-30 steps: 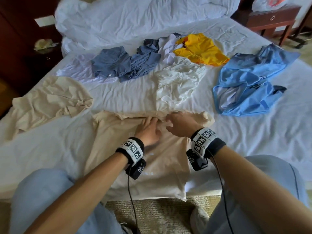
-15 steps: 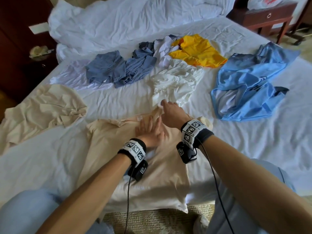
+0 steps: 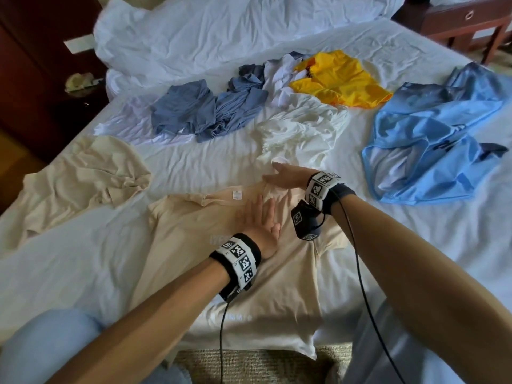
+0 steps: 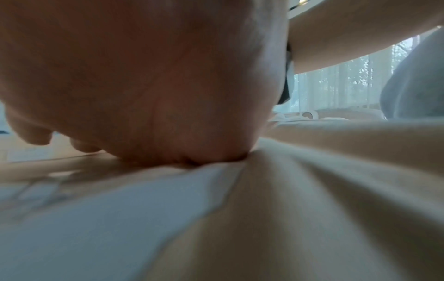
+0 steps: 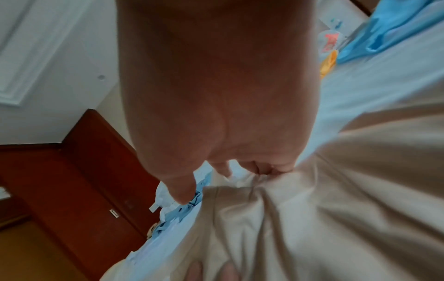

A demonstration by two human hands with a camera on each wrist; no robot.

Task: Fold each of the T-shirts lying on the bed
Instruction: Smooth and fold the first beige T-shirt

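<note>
A beige T-shirt (image 3: 194, 245) lies spread at the near edge of the bed, its collar and white label toward the far side. My left hand (image 3: 260, 217) lies flat on its chest, fingers straight, and the left wrist view shows the palm (image 4: 144, 76) bearing on the cloth (image 4: 312, 209). My right hand (image 3: 282, 176) reaches over the shirt's far right shoulder edge. Its fingers point left and its thumb is free. In the right wrist view its fingertips (image 5: 269, 169) press into wrinkled beige cloth (image 5: 312, 209).
A second beige shirt (image 3: 77, 178) lies crumpled at the left. Grey-blue shirts (image 3: 199, 109), a white shirt (image 3: 302, 131), a yellow one (image 3: 338, 79) and a light blue one (image 3: 429, 134) lie farther back. A heaped duvet (image 3: 235, 31) fills the head end. Dark wood furniture (image 3: 41, 79) flanks the bed.
My right hand has moved away from the left hand toward the far shoulder edge and uncurled from a fist. The collar label now shows. My left hand has flattened in place.
</note>
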